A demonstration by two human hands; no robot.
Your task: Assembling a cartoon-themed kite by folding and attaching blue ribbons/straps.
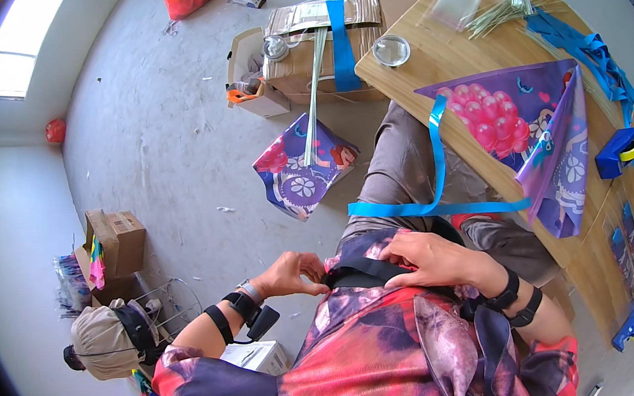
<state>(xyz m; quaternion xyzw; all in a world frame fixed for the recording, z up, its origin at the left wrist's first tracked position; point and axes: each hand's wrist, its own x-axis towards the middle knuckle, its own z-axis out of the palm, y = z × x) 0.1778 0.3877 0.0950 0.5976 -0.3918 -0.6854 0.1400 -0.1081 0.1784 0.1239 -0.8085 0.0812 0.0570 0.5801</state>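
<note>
A black strap (366, 270) crosses the front of my red and dark patterned top at the waist. At its left end my left hand (295, 272) is closed, with thumb and curled fingers pinching the strap or the cloth beside it. My right hand (432, 259) grips the strap's right end, thumb below and fingers above. A bright blue ribbon (395, 208) lies across my lap and loops up onto the wooden table (427, 57). There, a purple printed sheet (493, 124) with pink balloons lies partly folded over.
A blue tape dispenser (617, 153) sits at the table's right, another tape dispenser (629, 328) nearer. Thin sticks (498, 17) and tangled blue ribbon (579, 48) lie at the far end. Beyond my legs stands a cardboard box (295, 71); a second printed sheet (303, 188) hangs before it.
</note>
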